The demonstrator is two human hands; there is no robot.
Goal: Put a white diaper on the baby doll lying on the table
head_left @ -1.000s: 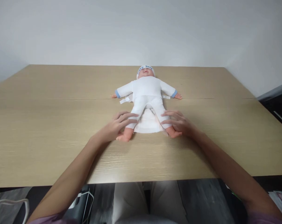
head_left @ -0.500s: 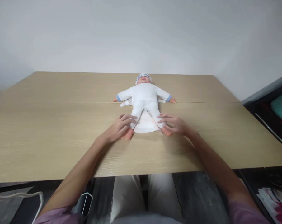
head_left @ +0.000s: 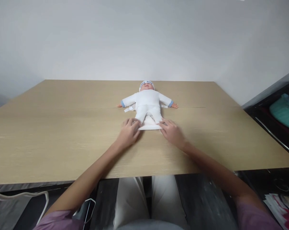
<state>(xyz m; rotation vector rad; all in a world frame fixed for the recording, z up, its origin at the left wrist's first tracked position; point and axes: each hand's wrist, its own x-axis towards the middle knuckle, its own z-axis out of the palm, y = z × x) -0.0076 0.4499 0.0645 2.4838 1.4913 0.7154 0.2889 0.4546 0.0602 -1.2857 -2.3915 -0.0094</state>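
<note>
A baby doll (head_left: 148, 97) in a white outfit with blue cuffs and a lettered headband lies on its back, arms spread and head toward the wall. Beneath it is a white diaper (head_left: 149, 126); its near end shows between the doll's legs and a tab (head_left: 129, 109) sticks out beside the waist. My left hand (head_left: 129, 132) pinches the left corner of the diaper's near edge. At the right corner, my right hand (head_left: 172, 131) has its fingers closed on the same edge. Both hands cover the doll's feet.
The doll lies on a wide wooden table (head_left: 63, 137) with a seam across it, against a pale wall (head_left: 135, 38). To the right is a dark shelf with a teal cloth item (head_left: 284, 111). A white cable (head_left: 20, 194) hangs at lower left, and papers (head_left: 277, 207) lie at lower right.
My hands have moved from the doll's lower legs inward to the diaper's near corners and closed there. The diaper's near edge now looks straighter and raised or folded. The view has shifted slightly.
</note>
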